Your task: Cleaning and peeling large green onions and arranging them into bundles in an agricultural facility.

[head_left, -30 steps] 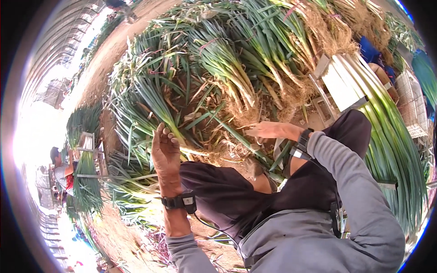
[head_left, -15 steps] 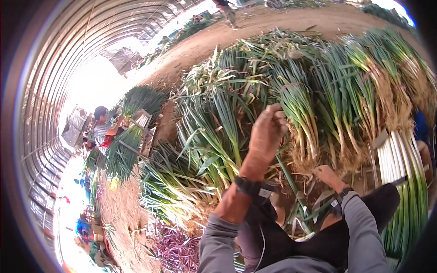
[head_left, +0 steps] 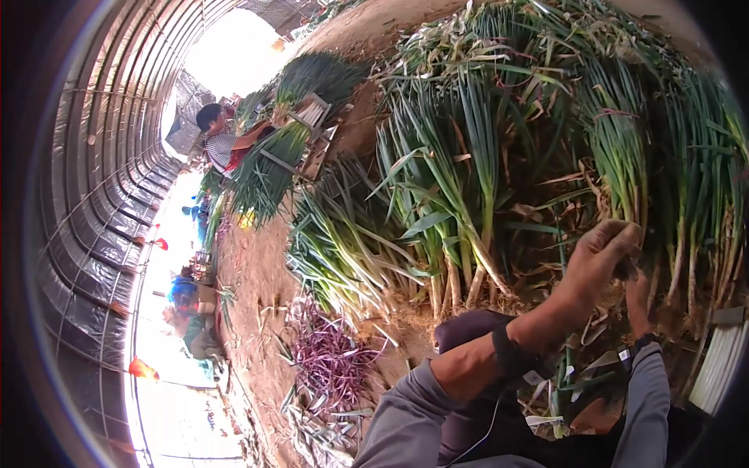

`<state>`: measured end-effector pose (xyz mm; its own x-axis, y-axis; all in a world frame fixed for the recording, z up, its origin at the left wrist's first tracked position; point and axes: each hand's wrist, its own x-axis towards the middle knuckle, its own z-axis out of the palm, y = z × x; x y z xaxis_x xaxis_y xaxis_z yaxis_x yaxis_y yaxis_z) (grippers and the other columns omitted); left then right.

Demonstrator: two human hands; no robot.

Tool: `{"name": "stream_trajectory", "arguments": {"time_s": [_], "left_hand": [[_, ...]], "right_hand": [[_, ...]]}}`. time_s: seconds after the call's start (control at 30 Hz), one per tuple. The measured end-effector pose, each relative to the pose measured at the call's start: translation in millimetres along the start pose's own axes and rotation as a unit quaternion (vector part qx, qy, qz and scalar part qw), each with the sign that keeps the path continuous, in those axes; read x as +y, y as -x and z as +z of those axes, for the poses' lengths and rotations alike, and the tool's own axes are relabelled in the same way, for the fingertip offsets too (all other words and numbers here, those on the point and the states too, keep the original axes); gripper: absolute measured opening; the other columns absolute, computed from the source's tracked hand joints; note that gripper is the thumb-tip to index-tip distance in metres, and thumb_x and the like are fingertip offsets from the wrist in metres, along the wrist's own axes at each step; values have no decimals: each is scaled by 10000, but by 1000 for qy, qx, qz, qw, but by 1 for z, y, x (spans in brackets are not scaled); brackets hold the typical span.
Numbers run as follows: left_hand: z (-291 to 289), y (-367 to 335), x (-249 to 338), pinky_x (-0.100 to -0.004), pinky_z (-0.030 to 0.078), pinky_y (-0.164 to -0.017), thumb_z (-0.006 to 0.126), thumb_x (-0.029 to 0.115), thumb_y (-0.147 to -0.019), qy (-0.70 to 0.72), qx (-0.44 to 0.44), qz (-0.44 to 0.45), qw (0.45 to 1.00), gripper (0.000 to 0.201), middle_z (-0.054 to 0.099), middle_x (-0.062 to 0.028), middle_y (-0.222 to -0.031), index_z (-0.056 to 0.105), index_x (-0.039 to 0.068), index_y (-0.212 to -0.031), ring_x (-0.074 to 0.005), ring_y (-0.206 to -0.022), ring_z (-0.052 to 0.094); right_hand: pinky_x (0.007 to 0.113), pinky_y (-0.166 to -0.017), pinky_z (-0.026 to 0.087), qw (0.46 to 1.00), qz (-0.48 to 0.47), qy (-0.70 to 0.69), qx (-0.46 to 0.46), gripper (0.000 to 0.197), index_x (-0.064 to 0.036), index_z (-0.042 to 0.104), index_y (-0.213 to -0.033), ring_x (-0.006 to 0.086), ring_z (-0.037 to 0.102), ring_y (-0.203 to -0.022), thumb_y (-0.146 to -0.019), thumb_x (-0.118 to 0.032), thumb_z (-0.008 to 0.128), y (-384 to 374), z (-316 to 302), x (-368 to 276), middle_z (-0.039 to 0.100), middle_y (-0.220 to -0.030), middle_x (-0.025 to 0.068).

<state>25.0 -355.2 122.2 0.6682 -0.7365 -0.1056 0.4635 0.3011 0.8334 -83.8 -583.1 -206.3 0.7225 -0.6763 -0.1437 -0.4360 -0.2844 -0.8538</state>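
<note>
My left hand (head_left: 599, 261) is closed in front of the root end of a tied bundle of long green onions (head_left: 618, 152). What its curled fingers hold, if anything, is hidden. Just beyond and below it, my right hand (head_left: 637, 295) comes up close to the left one. The left hand covers its fingers. A reddish tie (head_left: 615, 115) goes round the leaves of that bundle. To the left of the hands, loose green onions (head_left: 468, 179) lie with their roots toward me.
More green onions (head_left: 690, 195) lie at the right, and white stalks (head_left: 722, 359) at the lower right. Purple strips of peel (head_left: 331, 355) litter the ground at left. Beyond, a person (head_left: 222, 136) in a striped top works beside a rack of onions (head_left: 269, 168).
My view has swung left. My left hand has come from above the onions toward my right hand, and its fingers have closed. The two hands are now together.
</note>
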Motion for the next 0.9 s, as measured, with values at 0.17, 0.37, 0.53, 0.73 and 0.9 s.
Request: {"name": "stream_trajectory", "arguments": {"time_s": [0.17, 0.37, 0.53, 0.73, 0.9], "left_hand": [[14, 0, 8, -242, 506, -750, 595, 324, -1050, 24, -5, -89, 996, 334, 649, 2, -915, 597, 33, -1214, -65, -838, 614], [30, -4, -10, -245, 506, -778, 600, 307, -1047, 8, -49, -74, 996, 333, 634, -7, -965, 597, 29, -1231, -68, -860, 599], [21, -13, -16, -285, 469, -697, 621, 243, -1004, -136, -3, 105, 985, 196, 614, 3, -887, 642, 50, -1037, -89, -807, 567], [19, -10, 3, -233, 500, -702, 644, 196, -1004, -30, 53, -18, 998, 236, 676, 4, -905, 698, 40, -1172, -86, -794, 618], [5, -23, -19, -272, 535, -737, 641, 226, -1018, -34, 34, -51, 998, 229, 698, -17, -939, 684, 58, -1168, -120, -812, 648]], "right_hand": [[401, -814, 510, 996, 54, -73, -27, 467, 11, 596, -1264, 246, 620, -933, -996, -369, 648, 28, 11, -56, 664, -1113, 115], [388, -862, 480, 985, 76, -120, -99, 716, 42, 564, -1337, 234, 563, -995, -908, -497, 758, 7, -17, -30, 626, -1171, 130], [355, -751, 525, 945, 31, -287, -157, 417, -32, 641, -1233, 213, 642, -849, -976, -361, 655, 47, -10, 14, 684, -1010, 66], [358, -724, 453, 970, 124, -155, -140, 484, 24, 674, -1083, 115, 552, -889, -932, -432, 728, 105, -42, -83, 597, -879, 15], [311, -652, 388, 958, 141, -244, -53, 361, 8, 731, -1018, 75, 491, -773, -913, -335, 776, 128, -84, -119, 608, -839, -28]]}}
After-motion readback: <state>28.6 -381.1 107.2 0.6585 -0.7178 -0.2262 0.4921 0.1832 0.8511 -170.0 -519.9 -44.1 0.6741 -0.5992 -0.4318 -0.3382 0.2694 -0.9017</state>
